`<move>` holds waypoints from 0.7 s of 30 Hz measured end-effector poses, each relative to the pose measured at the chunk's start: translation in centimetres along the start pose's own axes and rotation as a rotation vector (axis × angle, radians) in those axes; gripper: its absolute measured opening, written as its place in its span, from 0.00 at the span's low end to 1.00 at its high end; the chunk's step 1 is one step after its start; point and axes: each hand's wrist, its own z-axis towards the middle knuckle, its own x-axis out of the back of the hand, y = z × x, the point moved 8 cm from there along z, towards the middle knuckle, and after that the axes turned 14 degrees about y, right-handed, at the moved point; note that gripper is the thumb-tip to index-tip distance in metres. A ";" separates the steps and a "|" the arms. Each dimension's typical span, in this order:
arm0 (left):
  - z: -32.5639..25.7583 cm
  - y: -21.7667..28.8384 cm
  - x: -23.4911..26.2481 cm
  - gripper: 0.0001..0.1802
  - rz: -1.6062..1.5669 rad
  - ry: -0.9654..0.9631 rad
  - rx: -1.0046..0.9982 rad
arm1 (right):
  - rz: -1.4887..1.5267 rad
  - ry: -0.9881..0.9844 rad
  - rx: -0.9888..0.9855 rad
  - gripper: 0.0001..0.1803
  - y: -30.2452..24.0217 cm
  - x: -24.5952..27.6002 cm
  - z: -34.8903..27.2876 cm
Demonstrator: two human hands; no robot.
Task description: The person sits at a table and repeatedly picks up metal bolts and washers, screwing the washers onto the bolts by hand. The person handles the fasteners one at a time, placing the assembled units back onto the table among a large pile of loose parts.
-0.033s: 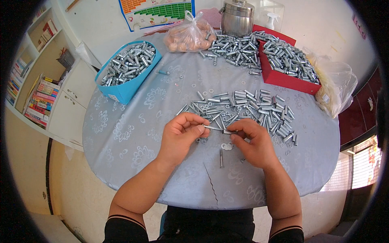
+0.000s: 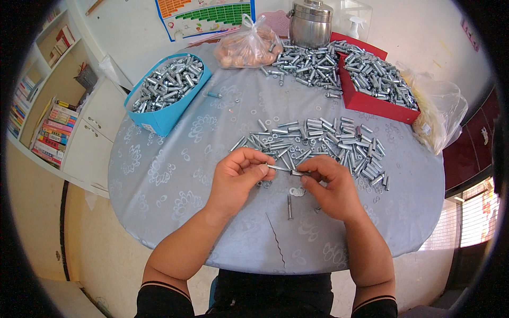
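My left hand (image 2: 237,177) is closed, pinching a thin silver bolt (image 2: 279,168) that points to the right. Facing it, my right hand (image 2: 333,185) has thumb and fingers closed on a short metal sleeve (image 2: 297,173) at the bolt's tip. Whether the tip has entered the sleeve is too small to tell. Just beyond both hands spreads a loose pile of metal sleeves (image 2: 347,140) with nuts among them. Several flat washers (image 2: 297,192) lie between my hands, and a single bolt (image 2: 290,207) rests nearer me. Beside my left fingertips are a few nuts (image 2: 263,184).
A blue box (image 2: 161,124) full of bolt assemblies stands far left, a red box (image 2: 371,105) of them far right. More are heaped (image 2: 307,61) beside a bag of eggs (image 2: 246,47) and a steel pot (image 2: 311,24). A plastic bag (image 2: 437,114) sits at the right edge.
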 end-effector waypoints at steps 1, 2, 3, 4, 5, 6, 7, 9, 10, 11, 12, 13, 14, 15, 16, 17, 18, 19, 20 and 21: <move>0.0 -0.2 -0.1 0.08 0.001 -0.016 0.011 | 0.001 -0.008 0.000 0.12 -0.2 -0.1 0.0; -0.1 -0.4 -0.2 0.08 0.004 -0.030 0.023 | 0.012 -0.012 0.009 0.12 -0.2 -0.1 0.0; -0.2 -0.6 -0.4 0.08 0.014 -0.049 0.040 | 0.023 -0.016 0.019 0.12 -0.1 -0.2 -0.1; -0.3 -0.8 -0.5 0.08 0.025 -0.067 0.058 | 0.034 -0.020 0.029 0.12 -0.1 -0.3 -0.1; -0.4 -1.1 -0.8 0.08 0.034 -0.089 0.076 | 0.053 -0.008 0.029 0.12 0.0 -0.3 -0.1; -0.5 -1.1 -0.9 0.08 0.046 -0.084 0.068 | 0.073 0.003 0.030 0.12 0.0 -0.3 -0.1; -0.6 -1.1 -1.1 0.08 0.058 -0.080 0.060 | 0.093 0.015 0.031 0.12 0.0 -0.2 -0.1; -0.6 -1.0 -1.0 0.08 0.079 -0.052 0.043 | 0.079 0.049 0.020 0.12 -0.1 -0.1 -0.1; -0.5 -0.9 -0.7 0.08 0.086 -0.030 0.035 | 0.072 0.066 0.014 0.12 0.0 0.0 -0.1; -0.5 -0.7 -0.5 0.08 0.092 -0.011 0.027 | 0.088 0.084 -0.004 0.12 0.3 0.3 -0.1; -0.3 -0.7 -0.3 0.08 0.054 0.007 0.039 | 0.104 0.102 -0.023 0.12 0.8 0.5 0.0; -0.1 -0.6 -0.1 0.08 0.015 0.025 0.050 | 0.119 0.120 -0.041 0.11 1.2 0.8 0.1; 0.0 -0.6 0.1 0.08 -0.023 0.046 0.059 | 0.158 0.128 -0.079 0.11 1.6 0.8 0.1; 0.1 -0.7 0.2 0.08 -0.057 0.042 0.070 | 0.197 0.137 -0.116 0.11 2.0 0.8 0.1; 0.2 -0.9 0.3 0.08 -0.090 0.038 0.080 | 0.235 0.145 -0.154 0.10 2.3 0.8 0.0; 0.2 -1.0 0.4 0.08 -0.123 0.035 0.089 | 0.239 0.142 -0.157 0.10 2.2 0.7 0.0; 0.2 -1.0 0.4 0.08 -0.143 0.028 0.098 | 0.242 0.139 -0.159 0.10 2.1 0.6 0.0; 0.2 -1.0 0.3 0.08 -0.163 0.021 0.106 | 0.245 0.137 -0.162 0.09 2.1 0.6 0.0; 0.2 -1.1 0.2 0.08 -0.182 0.013 0.117 | 0.252 0.135 -0.158 0.09 2.0 0.5 0.0; 0.2 -1.1 0.2 0.08 -0.194 0.012 0.122 | 0.259 0.134 -0.154 0.09 2.1 0.4 0.0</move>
